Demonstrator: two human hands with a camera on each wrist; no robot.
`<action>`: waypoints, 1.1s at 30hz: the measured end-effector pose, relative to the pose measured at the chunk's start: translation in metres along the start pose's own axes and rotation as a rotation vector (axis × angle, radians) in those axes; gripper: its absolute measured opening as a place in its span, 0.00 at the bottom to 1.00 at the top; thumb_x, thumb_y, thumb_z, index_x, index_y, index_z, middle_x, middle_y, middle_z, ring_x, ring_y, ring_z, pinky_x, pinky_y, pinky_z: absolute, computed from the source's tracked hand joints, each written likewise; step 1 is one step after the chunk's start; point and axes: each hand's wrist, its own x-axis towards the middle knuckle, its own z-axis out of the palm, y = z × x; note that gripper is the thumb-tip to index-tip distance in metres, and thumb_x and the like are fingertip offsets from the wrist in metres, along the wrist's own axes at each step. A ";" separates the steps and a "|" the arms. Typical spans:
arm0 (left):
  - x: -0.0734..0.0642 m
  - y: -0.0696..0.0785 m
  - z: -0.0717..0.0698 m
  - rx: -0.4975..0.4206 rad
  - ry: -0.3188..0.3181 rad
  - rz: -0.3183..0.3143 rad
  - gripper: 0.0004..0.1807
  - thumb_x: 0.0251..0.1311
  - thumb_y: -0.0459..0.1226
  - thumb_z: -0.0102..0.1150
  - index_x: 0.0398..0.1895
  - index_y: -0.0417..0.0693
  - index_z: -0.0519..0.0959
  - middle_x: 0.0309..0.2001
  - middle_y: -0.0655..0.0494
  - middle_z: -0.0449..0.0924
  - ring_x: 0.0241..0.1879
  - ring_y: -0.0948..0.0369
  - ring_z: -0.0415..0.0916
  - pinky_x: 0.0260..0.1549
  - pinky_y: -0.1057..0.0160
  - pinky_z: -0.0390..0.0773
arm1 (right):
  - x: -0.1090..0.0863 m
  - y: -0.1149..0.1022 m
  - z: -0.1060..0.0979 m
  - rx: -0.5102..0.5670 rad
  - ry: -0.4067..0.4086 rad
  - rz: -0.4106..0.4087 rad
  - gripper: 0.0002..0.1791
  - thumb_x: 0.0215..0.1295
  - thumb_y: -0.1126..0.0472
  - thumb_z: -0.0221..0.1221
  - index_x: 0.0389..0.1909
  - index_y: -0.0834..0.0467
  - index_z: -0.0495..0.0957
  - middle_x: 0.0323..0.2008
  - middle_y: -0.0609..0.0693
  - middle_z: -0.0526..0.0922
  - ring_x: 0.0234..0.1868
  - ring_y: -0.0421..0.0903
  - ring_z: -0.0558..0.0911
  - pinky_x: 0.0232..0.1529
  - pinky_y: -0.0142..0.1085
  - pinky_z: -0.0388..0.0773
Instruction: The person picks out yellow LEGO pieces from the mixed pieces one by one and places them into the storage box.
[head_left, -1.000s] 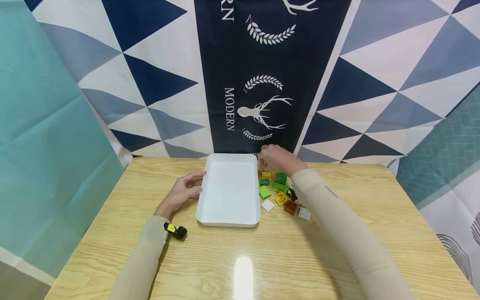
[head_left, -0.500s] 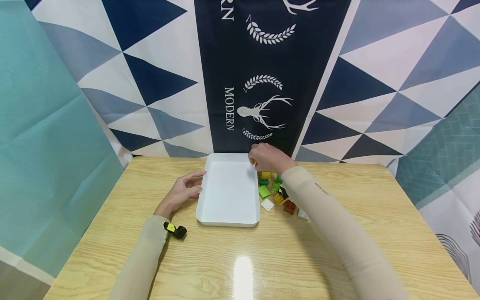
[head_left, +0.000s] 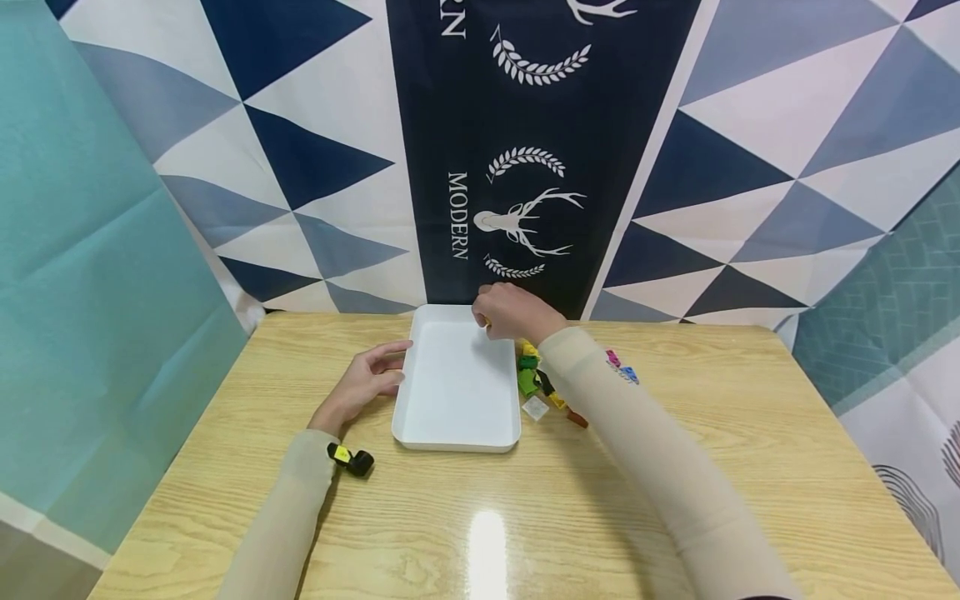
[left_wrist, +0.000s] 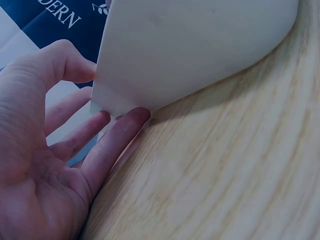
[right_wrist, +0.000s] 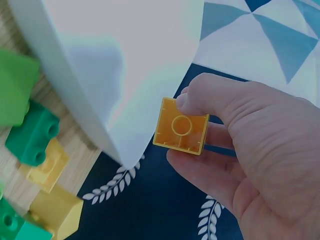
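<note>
My right hand (head_left: 517,312) is over the far right part of a white tray (head_left: 405,417). Between its thumb and fingers it pinches a yellow toy building block (right_wrist: 174,134), whose hollow underside faces the right wrist camera. My left hand (head_left: 364,385) rests against the tray's left side. In the left wrist view, the thumb (left_wrist: 75,67) meets the tray's rim and fingertips (left_wrist: 140,116) touch its outer wall low down, near the table. Right of the tray, a green block (right_wrist: 32,132) and a lime green block (right_wrist: 15,87) lie among other blocks, partly hidden by my right sleeve.
A white block (head_left: 536,407) and a brown block (head_left: 577,418) lie near the tray's right side. Beyond my right forearm are a pink block (head_left: 612,358) and a blue block (head_left: 628,375). A patterned cloth (head_left: 495,117) hangs behind the wooden table (head_left: 420,533).
My right hand has moved left from above the blocks to over the tray, holding the yellow block. Pink and blue blocks now show past my sleeve. My left hand has stayed put.
</note>
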 end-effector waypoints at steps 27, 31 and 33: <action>0.001 0.001 0.000 0.009 0.003 -0.010 0.36 0.77 0.27 0.58 0.87 0.37 0.66 0.80 0.23 0.71 0.68 0.51 0.81 0.50 0.67 0.92 | 0.026 0.007 0.024 0.207 0.105 0.029 0.08 0.71 0.62 0.72 0.49 0.55 0.93 0.53 0.55 0.88 0.50 0.52 0.82 0.55 0.44 0.88; 0.001 0.000 0.000 0.004 0.000 -0.007 0.36 0.77 0.27 0.58 0.87 0.36 0.66 0.80 0.23 0.70 0.69 0.50 0.81 0.50 0.66 0.92 | 0.019 -0.003 0.026 0.202 0.211 0.083 0.09 0.72 0.64 0.71 0.51 0.57 0.93 0.54 0.56 0.87 0.52 0.53 0.83 0.59 0.43 0.88; 0.001 0.000 0.000 0.001 0.000 -0.005 0.36 0.76 0.27 0.58 0.87 0.36 0.66 0.80 0.23 0.70 0.69 0.50 0.81 0.50 0.66 0.92 | 0.018 -0.006 0.028 0.190 0.262 0.101 0.09 0.72 0.65 0.71 0.50 0.58 0.93 0.53 0.56 0.87 0.53 0.54 0.83 0.59 0.42 0.89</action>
